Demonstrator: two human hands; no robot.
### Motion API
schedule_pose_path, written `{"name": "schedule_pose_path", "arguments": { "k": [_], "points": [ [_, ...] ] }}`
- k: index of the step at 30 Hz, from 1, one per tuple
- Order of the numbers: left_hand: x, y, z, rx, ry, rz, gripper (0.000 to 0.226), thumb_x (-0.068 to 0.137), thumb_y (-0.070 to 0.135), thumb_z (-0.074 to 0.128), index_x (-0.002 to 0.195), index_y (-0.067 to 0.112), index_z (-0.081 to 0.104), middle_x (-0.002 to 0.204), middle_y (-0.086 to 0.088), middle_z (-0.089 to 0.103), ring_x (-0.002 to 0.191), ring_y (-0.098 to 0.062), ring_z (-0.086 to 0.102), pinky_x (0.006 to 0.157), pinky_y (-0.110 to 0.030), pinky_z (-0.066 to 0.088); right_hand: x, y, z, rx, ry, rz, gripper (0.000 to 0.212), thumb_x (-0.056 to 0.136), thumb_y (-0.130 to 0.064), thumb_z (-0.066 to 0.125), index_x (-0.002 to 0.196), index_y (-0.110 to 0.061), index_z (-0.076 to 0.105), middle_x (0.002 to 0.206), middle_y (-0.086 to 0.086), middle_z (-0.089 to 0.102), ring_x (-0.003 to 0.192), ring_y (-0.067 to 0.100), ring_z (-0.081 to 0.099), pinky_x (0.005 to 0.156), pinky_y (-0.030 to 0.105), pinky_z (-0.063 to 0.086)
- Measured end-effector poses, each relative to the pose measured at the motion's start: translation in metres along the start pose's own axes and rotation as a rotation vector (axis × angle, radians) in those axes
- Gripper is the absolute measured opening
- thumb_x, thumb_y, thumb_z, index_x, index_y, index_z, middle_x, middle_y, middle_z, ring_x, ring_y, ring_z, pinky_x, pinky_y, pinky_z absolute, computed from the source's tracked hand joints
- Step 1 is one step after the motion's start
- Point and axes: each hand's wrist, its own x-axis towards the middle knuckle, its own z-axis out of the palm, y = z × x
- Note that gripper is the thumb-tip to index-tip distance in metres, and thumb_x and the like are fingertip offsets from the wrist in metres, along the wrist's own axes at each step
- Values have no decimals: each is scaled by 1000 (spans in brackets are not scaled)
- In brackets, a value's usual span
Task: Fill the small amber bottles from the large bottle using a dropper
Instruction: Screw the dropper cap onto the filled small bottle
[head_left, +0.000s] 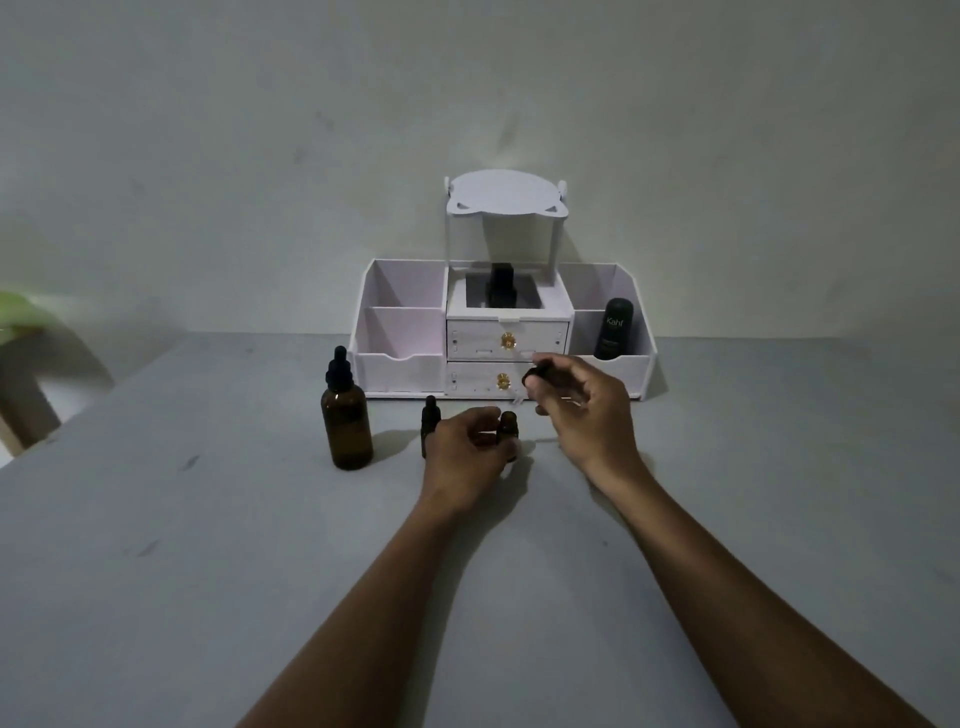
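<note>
Head view: the left grip (465, 452) is curled round an uncapped small bottle (508, 427) on the tabletop (208, 571), likely to steady it. The right grip (582, 410) pinches a dropper (535, 373) by its bulb just above that mouth, tip slanting down. The large bottle (346, 421) stands capped to the left. A second small bottle (430, 410), capped, waits beside the left grip.

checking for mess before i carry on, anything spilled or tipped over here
Nothing stands out. The large bottle, the capped small bottle and the open small bottle in the left hand stand upright. The right hand holds a dropper. No puddle shows on the table.
</note>
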Motion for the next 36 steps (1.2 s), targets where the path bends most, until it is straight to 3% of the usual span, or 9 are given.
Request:
{"name": "schedule_pose_path", "arguments": {
  "k": [4,11,20,23,27,30,32,34,36],
  "points": [
    [-2,-3,1,2,21,24,38,87,12,74,124,15,67,119,4,72,108,-7,66,106,-34,48,-1,4,5,-18,-9,-13,30,88,-21,73,118,-14,69,103,0,74,93,12,72,84,41,61],
    [-4,-1,0,-13,7,53,37,87,12,74,123,13,68,116,3,73,103,-4,66,102,-30,49,1,3,6,-88,-73,-54,31,88,-22,73,118,-15,71,101,-7,73,91,0,69,85,15,55],
    [-9,0,-1,-28,-7,116,22,83,9,76,103,18,76,97,9,76,91,-1,71,85,-25,59,-7,14,25,-188,-79,47,27,80,-32,80,102,-17,76,93,-2,76,84,11,71,83,36,60],
    [-9,1,-1,-19,0,126,19,82,6,75,99,15,77,91,8,76,87,-2,72,79,-21,59,-9,15,26,-162,-35,85,29,75,-34,85,96,-16,76,86,-3,76,79,10,71,79,36,61],
    [-11,1,-2,17,-3,133,17,80,6,76,90,19,75,84,9,75,77,-2,72,69,-22,61,-13,10,28,-153,-35,31,44,78,-37,81,117,-21,69,109,-10,71,92,1,64,77,20,58],
    [-10,-2,-2,39,-3,147,24,83,10,76,104,20,75,96,14,73,79,8,66,65,-5,50,-15,10,28,-116,-45,-44,36,88,-14,72,123,-19,68,118,-8,69,100,-3,61,81,11,53],
    [-5,-4,-2,48,-10,155,25,86,12,75,110,18,74,98,13,72,79,14,61,73,-5,47,-16,11,28,-139,-3,-59,30,87,-11,73,116,-17,72,113,-3,73,98,1,65,78,7,51],
    [-2,-4,-4,51,-17,156,23,86,10,73,108,17,75,94,12,72,78,15,62,84,-14,52,-15,15,31,-134,51,-54,28,82,-18,79,110,-17,74,105,-3,75,89,3,67,73,12,54],
    [-2,-4,-5,48,-17,161,22,85,9,74,106,15,76,94,10,74,79,11,66,84,-17,56,-16,16,33,-112,80,-68,31,81,-24,80,111,-18,72,102,-4,73,86,4,66,71,15,56]
  ]
}}
